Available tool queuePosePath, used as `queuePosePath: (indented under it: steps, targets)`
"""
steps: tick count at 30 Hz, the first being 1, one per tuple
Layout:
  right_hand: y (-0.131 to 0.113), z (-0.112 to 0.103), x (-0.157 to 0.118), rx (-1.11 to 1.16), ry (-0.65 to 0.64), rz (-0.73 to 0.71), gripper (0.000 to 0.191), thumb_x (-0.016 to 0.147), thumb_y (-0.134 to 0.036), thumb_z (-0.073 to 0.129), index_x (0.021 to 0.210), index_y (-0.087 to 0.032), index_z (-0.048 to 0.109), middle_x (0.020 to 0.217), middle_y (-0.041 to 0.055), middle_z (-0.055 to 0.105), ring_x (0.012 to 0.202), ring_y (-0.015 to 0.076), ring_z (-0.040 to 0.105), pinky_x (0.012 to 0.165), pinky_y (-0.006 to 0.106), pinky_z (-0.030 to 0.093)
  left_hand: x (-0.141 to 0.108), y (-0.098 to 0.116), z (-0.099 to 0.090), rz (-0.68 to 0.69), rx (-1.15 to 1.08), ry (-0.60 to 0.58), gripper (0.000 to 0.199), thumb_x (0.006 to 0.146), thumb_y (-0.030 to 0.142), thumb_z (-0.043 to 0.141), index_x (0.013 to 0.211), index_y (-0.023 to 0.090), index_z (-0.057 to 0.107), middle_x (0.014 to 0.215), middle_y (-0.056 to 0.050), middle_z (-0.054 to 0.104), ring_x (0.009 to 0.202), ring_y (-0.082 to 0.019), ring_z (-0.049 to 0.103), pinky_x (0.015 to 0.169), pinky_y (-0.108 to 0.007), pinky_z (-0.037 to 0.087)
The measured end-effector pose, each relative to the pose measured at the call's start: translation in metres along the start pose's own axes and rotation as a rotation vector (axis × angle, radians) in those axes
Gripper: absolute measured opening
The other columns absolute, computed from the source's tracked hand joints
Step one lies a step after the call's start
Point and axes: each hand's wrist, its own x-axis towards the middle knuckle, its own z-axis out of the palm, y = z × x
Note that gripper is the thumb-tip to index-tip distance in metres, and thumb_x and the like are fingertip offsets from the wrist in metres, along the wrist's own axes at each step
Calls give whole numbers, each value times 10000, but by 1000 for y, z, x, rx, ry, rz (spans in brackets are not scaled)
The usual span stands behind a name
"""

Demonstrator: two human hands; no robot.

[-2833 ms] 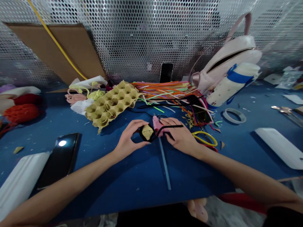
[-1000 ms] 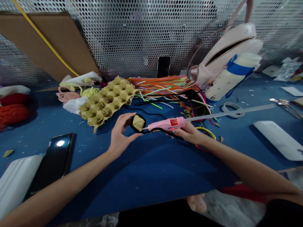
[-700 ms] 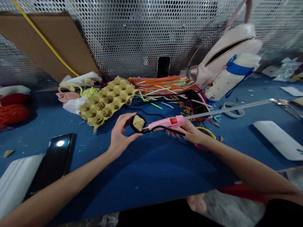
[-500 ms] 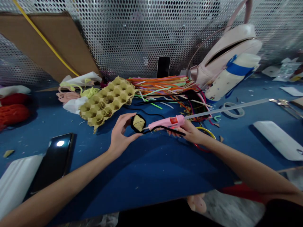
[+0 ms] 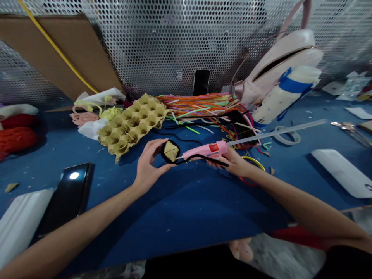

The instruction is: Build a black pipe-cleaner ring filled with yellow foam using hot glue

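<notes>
Between thumb and fingers, my left hand (image 5: 149, 164) grips a small egg-carton cup (image 5: 171, 151), its yellowish folded face toward me and black pipe cleaner around its rim. My right hand (image 5: 232, 161) is wrapped around a pink glue gun (image 5: 206, 151), whose nozzle is at the lower right edge of the cup. A long translucent glue stick (image 5: 279, 132) sticks out of the gun's back. The loose end of the black pipe cleaner (image 5: 207, 158) runs from the cup across the front of the gun to my right hand.
Behind my hands lie a torn egg carton (image 5: 133, 124) and a heap of coloured pipe cleaners (image 5: 200, 104). A phone (image 5: 68, 193) is at the left. To the right are a water bottle (image 5: 286, 95), a tape roll (image 5: 286, 135), scissors (image 5: 348, 127) and a white case (image 5: 341, 172).
Almost nothing differs. Both hands, the cup and the glue gun hold the same position; the whole view has shifted very slightly.
</notes>
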Motion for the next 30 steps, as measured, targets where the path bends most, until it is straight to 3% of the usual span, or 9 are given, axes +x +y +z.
queuePosePath:
  steps: [8, 14, 30]
  targets:
    - [6, -1, -1, 28, 3, 12, 417, 1048, -527, 557, 881, -156, 652, 691, 15, 651, 545, 73, 520, 486, 212, 416, 0, 1, 0, -2, 2, -2, 724, 749, 364, 932, 1410, 324, 640, 1341, -97, 620, 1263, -297, 628, 1065, -504, 566]
    - [7, -3, 0, -15, 11, 17, 503, 1047, -589, 539, 805, -161, 644, 649, 13, 632, 532, 76, 517, 495, 213, 424, 0, 1, 1, 17, 4, -4, 707, 767, 363, 921, 1414, 328, 639, 1350, -99, 621, 1272, -290, 627, 1045, -465, 584]
    - [2, -3, 2, -1, 51, -35, 552, 1034, -655, 518, 779, -176, 621, 621, 2, 616, 491, 71, 510, 446, 207, 414, 0, 2, 1, -2, 3, 12, 708, 752, 390, 927, 1396, 295, 647, 1335, -108, 624, 1256, -288, 625, 1061, -496, 572]
